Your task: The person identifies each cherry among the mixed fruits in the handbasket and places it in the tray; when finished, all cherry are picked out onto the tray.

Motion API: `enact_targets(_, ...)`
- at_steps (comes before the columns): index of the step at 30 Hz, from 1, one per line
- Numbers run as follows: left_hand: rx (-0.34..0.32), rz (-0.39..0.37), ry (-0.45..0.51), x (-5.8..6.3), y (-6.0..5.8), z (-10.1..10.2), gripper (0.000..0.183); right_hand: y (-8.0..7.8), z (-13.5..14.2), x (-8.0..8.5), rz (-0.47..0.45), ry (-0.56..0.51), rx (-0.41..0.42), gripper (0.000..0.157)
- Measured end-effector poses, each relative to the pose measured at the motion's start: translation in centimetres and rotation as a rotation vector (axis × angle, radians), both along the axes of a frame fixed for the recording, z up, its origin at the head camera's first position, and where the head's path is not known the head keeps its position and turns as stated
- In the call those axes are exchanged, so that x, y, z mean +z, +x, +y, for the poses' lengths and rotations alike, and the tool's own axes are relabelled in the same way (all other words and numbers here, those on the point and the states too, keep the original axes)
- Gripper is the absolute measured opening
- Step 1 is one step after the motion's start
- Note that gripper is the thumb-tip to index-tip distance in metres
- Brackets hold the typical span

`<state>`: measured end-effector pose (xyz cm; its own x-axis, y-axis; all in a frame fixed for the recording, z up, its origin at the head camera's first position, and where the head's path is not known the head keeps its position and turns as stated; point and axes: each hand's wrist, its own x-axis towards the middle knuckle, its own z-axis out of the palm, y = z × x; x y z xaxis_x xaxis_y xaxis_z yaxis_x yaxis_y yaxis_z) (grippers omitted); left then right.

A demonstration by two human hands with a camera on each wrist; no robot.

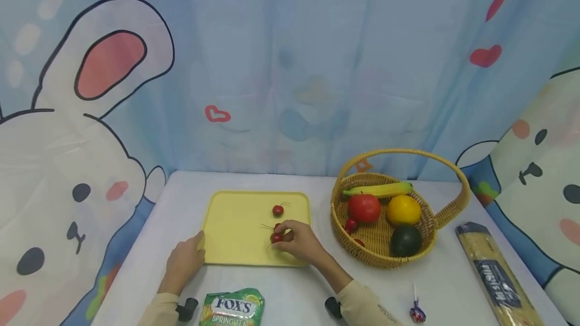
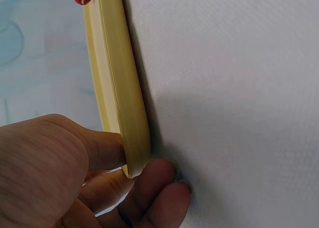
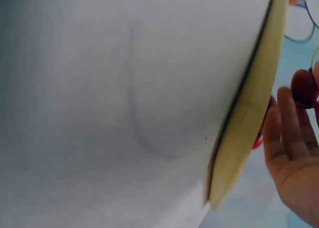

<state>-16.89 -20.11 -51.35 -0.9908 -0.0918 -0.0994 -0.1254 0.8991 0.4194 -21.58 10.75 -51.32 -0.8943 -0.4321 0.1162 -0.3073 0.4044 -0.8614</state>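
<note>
On the white table lies a shallow yellow tray (image 1: 240,215). My left hand (image 1: 185,259) grips its near left corner, with the thumb (image 2: 107,148) inside the rim and curled fingers at the outer edge. Over the tray's right half, my right hand (image 1: 299,240) pinches a dark red cherry (image 3: 303,89) between thumb and fingers. Another red cherry (image 1: 277,226) shows right behind the fingertips, partly hidden by the hand. Farther back on the tray sits a cherry (image 1: 278,210) with thin stems.
Right of the tray stands a wicker basket (image 1: 337,223) holding a banana, a red fruit, a yellow fruit, a dark green fruit and small red cherries. A lollipop (image 1: 417,314) and a long noodle packet (image 1: 496,278) lie at right. A green Fox's bag (image 1: 233,308) lies in front.
</note>
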Motion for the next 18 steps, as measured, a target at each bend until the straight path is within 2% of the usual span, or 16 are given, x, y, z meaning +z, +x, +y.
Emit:
enact_targets(4, 0.0, 0.004, -0.002, 0.1, -0.1, -0.1, 0.051, -0.1, -1.5, -0.3, 0.069, 0.101, 0.027, 0.022)
enact_targets(9, 0.006, 0.009, 0.005, 0.1, 0.1, 0.0, 0.05, -0.1, -2.3, -0.7, 0.082, 0.247, 0.018, 0.021)
enact_targets(18, -0.002, 0.027, 0.01, 0.0, 0.2, 0.0, 0.05, 0.1, -2.0, -0.3, 0.095, 0.341, -0.003, 0.03)
